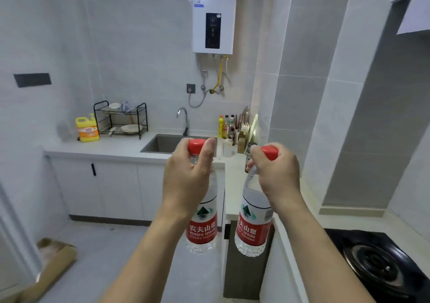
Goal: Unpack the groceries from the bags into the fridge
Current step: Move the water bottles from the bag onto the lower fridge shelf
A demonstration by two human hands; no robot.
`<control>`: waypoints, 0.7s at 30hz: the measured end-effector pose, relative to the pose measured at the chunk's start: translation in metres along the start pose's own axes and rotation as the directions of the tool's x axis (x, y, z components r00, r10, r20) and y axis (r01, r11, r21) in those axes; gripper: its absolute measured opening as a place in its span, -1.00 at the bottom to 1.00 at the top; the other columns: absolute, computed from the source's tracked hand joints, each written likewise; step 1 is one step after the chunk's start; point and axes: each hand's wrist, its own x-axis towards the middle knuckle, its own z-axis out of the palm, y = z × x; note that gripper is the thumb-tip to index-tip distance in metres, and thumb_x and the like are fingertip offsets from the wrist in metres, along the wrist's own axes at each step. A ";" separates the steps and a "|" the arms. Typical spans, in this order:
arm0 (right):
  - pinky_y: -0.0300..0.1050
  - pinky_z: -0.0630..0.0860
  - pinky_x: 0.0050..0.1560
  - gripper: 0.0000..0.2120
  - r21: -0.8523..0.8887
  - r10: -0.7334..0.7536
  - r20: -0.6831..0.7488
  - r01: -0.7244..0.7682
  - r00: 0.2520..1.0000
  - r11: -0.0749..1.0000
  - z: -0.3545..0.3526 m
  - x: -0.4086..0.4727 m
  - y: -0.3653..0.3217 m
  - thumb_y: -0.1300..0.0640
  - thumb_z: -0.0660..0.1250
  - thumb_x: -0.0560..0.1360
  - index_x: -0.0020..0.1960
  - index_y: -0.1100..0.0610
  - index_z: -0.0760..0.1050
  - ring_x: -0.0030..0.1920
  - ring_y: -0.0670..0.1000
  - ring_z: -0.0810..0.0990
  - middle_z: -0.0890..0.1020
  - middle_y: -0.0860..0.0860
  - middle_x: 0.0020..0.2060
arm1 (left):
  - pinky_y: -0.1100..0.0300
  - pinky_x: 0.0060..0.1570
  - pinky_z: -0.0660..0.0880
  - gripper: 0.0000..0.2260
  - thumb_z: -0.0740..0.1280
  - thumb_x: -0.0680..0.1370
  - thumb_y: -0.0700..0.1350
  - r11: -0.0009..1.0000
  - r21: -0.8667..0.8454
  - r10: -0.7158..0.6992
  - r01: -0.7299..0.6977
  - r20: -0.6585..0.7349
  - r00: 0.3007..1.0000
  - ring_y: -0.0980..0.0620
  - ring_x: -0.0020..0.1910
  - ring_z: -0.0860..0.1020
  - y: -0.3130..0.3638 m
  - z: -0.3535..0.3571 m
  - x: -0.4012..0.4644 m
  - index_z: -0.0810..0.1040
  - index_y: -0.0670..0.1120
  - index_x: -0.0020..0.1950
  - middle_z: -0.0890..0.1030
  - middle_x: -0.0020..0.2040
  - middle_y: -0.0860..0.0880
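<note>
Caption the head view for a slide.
Left hand and right hand each hold a water bottle by the neck, facing the sink.

Clear plastic, gloss and pale stone all round.
Both water bottles (202, 221) are clear smooth plastic with glossy red labels; the tabletop (111, 147) looks matt, the wall tiles (116, 46) faintly glossy, the faucet (183, 118) shiny metal, the stove (381, 263) glossy black.

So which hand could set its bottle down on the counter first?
Probably the right hand: its bottle hangs just beside the counter, while the left hand holds its bottle over the floor.
</note>
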 end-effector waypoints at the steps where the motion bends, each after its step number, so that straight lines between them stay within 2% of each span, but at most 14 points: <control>1: -0.24 0.42 -0.32 -0.88 0.014 -0.005 0.027 0.005 1.000 1.000 0.013 -0.001 -0.003 -0.04 0.31 0.49 -0.15 0.00 0.49 -0.21 -0.03 0.59 0.64 0.00 -0.26 | 0.25 -0.25 0.54 -0.65 0.18 0.52 0.27 1.000 0.030 0.001 0.000 -0.028 1.000 0.13 -0.27 0.57 -0.004 -0.011 0.001 0.49 -0.01 -0.07 0.59 -0.26 0.00; 5: -0.25 0.41 -0.31 -0.85 0.081 -0.052 0.147 0.041 0.988 0.996 0.057 -0.007 -0.018 -0.02 0.33 0.50 -0.21 -0.06 0.42 -0.23 -0.09 0.52 0.57 -0.07 -0.27 | 0.31 -0.29 0.48 -0.66 0.16 0.53 0.29 0.986 0.165 0.005 0.018 -0.138 0.990 0.12 -0.28 0.57 -0.016 -0.053 0.002 0.45 0.03 -0.06 0.59 -0.25 0.02; 8: -0.25 0.38 -0.31 -0.88 0.146 -0.100 0.249 0.065 0.963 0.987 0.087 -0.016 -0.030 -0.02 0.33 0.50 -0.16 0.00 0.48 -0.24 -0.09 0.55 0.60 -0.03 -0.28 | 0.32 -0.30 0.48 -0.62 0.15 0.53 0.29 0.967 0.252 0.014 0.043 -0.219 0.976 0.09 -0.30 0.57 -0.021 -0.085 -0.003 0.45 -0.02 -0.06 0.60 -0.26 0.00; 11: -0.28 0.37 -0.31 -0.86 0.217 -0.145 0.346 0.072 0.927 0.974 0.115 -0.029 -0.047 0.03 0.34 0.51 -0.20 -0.03 0.45 -0.28 -0.13 0.51 0.55 -0.11 -0.33 | 0.15 -0.26 0.54 -0.62 0.16 0.54 0.28 0.948 0.305 0.011 0.094 -0.326 0.945 0.04 -0.29 0.58 -0.021 -0.119 -0.009 0.47 -0.03 -0.07 0.60 -0.25 -0.02; 13: -0.31 0.36 -0.33 -0.82 0.257 -0.174 0.411 0.070 0.895 0.964 0.134 -0.042 -0.059 0.05 0.34 0.52 -0.23 -0.05 0.41 -0.31 -0.15 0.50 0.51 -0.14 -0.35 | 0.12 -0.25 0.55 -0.66 0.18 0.54 0.27 0.929 0.347 0.015 0.132 -0.390 0.921 0.04 -0.29 0.59 -0.021 -0.141 -0.016 0.46 0.00 -0.08 0.60 -0.26 -0.02; 17: -0.29 0.41 -0.32 -0.87 0.335 -0.220 0.524 0.038 0.823 0.942 0.168 -0.067 -0.079 0.04 0.34 0.50 -0.21 -0.02 0.45 -0.30 -0.13 0.55 0.58 -0.09 -0.34 | 0.35 -0.32 0.49 -0.65 0.16 0.53 0.28 0.880 0.426 0.027 0.210 -0.486 0.874 0.09 -0.28 0.61 -0.017 -0.180 -0.034 0.45 0.01 -0.06 0.61 -0.26 0.01; 21: -0.25 0.47 -0.32 -0.87 0.390 -0.247 0.632 -0.026 0.735 0.920 0.201 -0.099 -0.099 0.04 0.34 0.48 -0.19 0.07 0.51 -0.31 -0.07 0.61 0.65 0.00 -0.36 | 0.32 -0.32 0.48 -0.64 0.15 0.52 0.30 0.819 0.495 0.066 0.291 -0.585 0.809 0.12 -0.30 0.58 -0.012 -0.223 -0.056 0.46 0.01 -0.07 0.60 -0.28 0.03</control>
